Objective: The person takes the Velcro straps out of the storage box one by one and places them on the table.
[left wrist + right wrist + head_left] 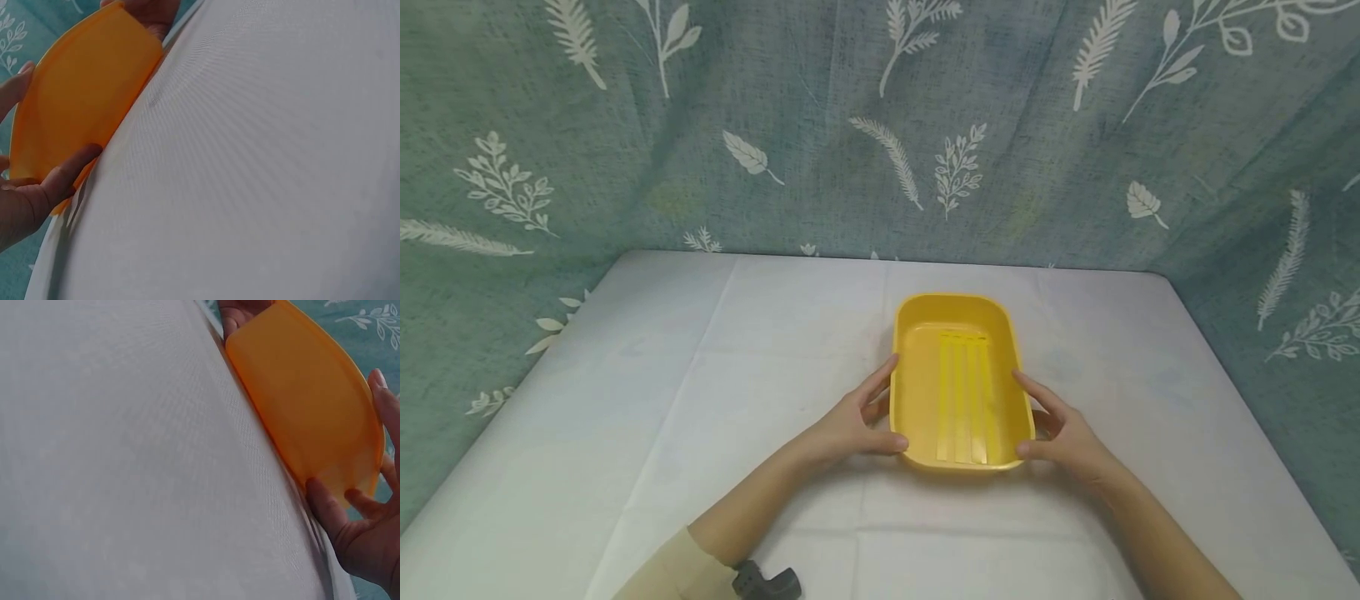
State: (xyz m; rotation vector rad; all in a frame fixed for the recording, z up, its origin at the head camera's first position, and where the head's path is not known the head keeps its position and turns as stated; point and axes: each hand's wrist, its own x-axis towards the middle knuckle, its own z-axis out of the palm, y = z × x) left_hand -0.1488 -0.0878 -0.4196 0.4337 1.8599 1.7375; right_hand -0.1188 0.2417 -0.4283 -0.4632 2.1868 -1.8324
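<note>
A yellow rectangular plastic tray (917,375) with rounded corners is right of the middle of the table in the head view. Brighter yellow stripes (962,400) run lengthwise along its floor; whether they are loose strips or part of the tray I cannot tell. My left hand (857,417) grips the left wall, thumb at the near corner and fingers along the outside. On the opposite wall my right hand (1063,429) holds the tray in the same way. Both wrist views show the tray's outer end wall between the hands, its base at or close to the cloth.
A white cloth (760,375) with fold creases covers the table. Behind and at both sides hangs a green curtain (820,167) with white leaf prints. A dark strap-like device (767,581) shows by the left sleeve (681,571) at the bottom edge.
</note>
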